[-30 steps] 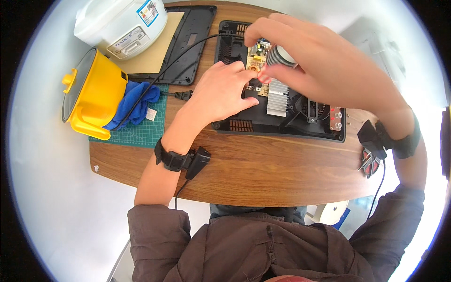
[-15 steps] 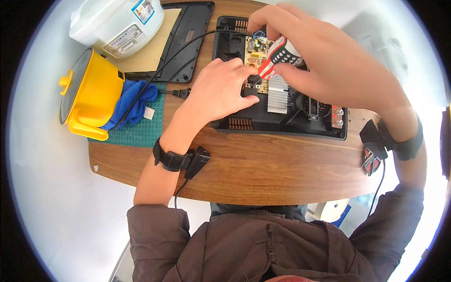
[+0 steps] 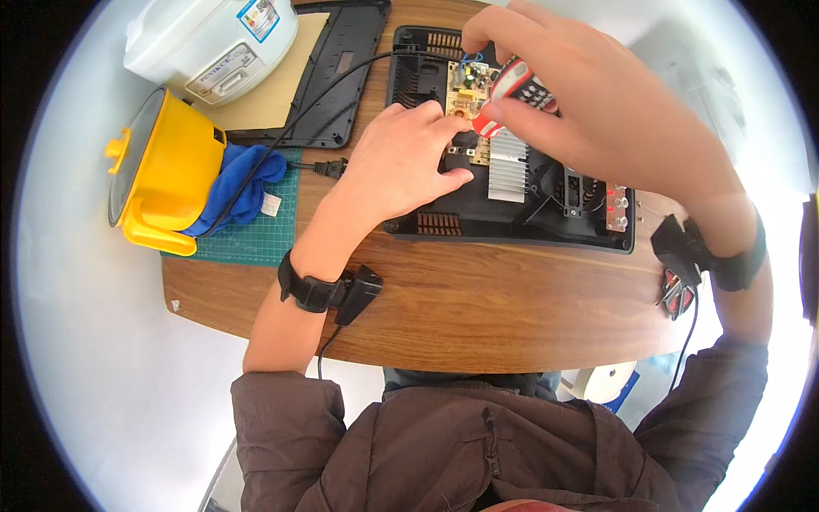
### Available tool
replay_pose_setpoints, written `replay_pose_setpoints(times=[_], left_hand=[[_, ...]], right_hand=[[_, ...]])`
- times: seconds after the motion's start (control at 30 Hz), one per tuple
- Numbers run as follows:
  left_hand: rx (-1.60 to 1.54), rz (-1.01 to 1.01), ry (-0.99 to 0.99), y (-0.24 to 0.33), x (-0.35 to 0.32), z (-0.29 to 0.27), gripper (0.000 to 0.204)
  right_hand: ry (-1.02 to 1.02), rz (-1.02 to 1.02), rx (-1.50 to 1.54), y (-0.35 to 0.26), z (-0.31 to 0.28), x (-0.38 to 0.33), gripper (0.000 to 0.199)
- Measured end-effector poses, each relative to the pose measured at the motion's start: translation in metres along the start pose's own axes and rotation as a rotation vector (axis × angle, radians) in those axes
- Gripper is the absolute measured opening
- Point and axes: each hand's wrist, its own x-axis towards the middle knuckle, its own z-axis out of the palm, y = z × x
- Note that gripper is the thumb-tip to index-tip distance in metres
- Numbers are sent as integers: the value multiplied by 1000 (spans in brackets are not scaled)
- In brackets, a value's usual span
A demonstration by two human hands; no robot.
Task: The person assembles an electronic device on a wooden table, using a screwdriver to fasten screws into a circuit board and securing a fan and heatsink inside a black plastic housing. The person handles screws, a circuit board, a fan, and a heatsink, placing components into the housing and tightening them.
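Observation:
An opened black appliance base (image 3: 512,229) lies on the wooden table (image 3: 478,307), showing a yellow circuit board (image 3: 467,90) and a ribbed silver heat sink (image 3: 508,164). My left hand (image 3: 399,166) rests on the base's left part, fingertips pressing at the board's lower edge beside the heat sink. My right hand (image 3: 589,102) hovers over the board and grips a red and black screwdriver handle (image 3: 510,92), its tip hidden behind my fingers. Both wrists wear black straps.
A yellow pot (image 3: 162,175) with a blue cloth (image 3: 243,188) lies on a green cutting mat (image 3: 264,235) at the left. A white rice cooker (image 3: 209,38) and a black cover panel (image 3: 337,64) sit at the back. A black power cord (image 3: 299,102) crosses the table.
My right hand has taken up the red and black screwdriver and lowered it over the circuit board. My left hand has stayed on the base, its fingers shifting slightly.

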Motion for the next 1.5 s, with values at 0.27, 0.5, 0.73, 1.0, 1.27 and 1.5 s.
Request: replay_pose_setpoints(times=[0.27, 0.5, 0.73, 1.0, 1.27, 1.5], left_hand=[[-11, -3, 5, 2, -1, -5, 44], [-2, 8, 38, 1, -2, -3, 45], [-13, 48, 33, -2, -1, 0, 45], [10, 35, 32, 1, 0, -1, 46], [13, 41, 26, 1, -1, -4, 44], [-9, 9, 2, -1, -3, -3, 45]], right_hand=[[129, -241, 38, 37, 22, 0, 40], [151, -201, 126, 28, 25, 0, 37], [78, -87, -57, 35, 28, 9, 37], [152, -171, -58, 41, 30, 4, 39], [71, -93, 85, 34, 24, 0, 35], [226, -242, 182, 33, 33, -2, 33]])
